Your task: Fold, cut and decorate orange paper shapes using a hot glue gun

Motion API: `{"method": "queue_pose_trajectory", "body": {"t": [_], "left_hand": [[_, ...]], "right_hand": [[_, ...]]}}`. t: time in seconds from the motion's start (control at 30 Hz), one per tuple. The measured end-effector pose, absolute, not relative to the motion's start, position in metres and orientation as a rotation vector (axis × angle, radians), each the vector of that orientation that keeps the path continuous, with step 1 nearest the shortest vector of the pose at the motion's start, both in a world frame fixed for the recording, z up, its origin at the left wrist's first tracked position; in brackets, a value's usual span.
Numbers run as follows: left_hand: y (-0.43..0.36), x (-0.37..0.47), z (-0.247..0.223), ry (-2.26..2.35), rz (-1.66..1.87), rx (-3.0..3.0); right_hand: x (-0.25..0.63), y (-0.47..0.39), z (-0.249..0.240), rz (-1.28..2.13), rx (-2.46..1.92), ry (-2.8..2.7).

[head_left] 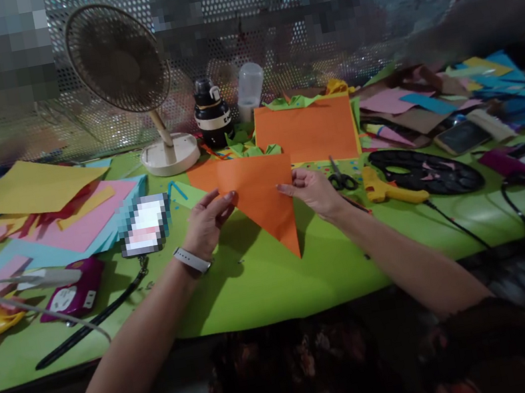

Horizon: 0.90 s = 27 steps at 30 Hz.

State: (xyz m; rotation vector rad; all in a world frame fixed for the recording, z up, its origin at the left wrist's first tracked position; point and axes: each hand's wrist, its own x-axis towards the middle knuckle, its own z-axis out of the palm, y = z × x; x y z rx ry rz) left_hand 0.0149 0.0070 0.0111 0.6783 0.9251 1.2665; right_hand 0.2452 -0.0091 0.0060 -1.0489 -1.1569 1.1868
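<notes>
left hand [207, 223] and right hand [313, 191] pinched shut on opposite upper corners of folded orange paper [262, 196], held above near-centre of green table [257, 279], point hanging down. risk: uneven pull skews crease or tears fold. scissors [340, 176] just right; fan [130, 77] far left.

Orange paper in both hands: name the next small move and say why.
Probably press the folded orange paper flat on the green table and crease it: the left hand and right hand pinch its upper edges, its point hanging down.
</notes>
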Motion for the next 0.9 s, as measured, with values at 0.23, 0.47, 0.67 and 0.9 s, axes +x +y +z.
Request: {"method": "queue_pose_trajectory", "body": {"t": [0.23,0.47,0.67,0.9], "left_hand": [[0.018,0.0,0.014,0.962,1.371,0.781],[0.014,0.002,0.017,0.987,1.065,0.882],[0.006,0.003,0.022,0.972,1.102,1.32],[0.002,-0.017,0.067,1.034,1.367,1.927]], "right_hand": [[0.254,-0.004,0.004,1.154,-1.082,-1.133],[0.253,-0.008,0.01,1.264,-1.082,-1.143],[0.256,-0.007,0.018,1.212,-1.099,-1.24],[0.279,-0.024,0.077,0.725,-1.108,-1.535]]}}
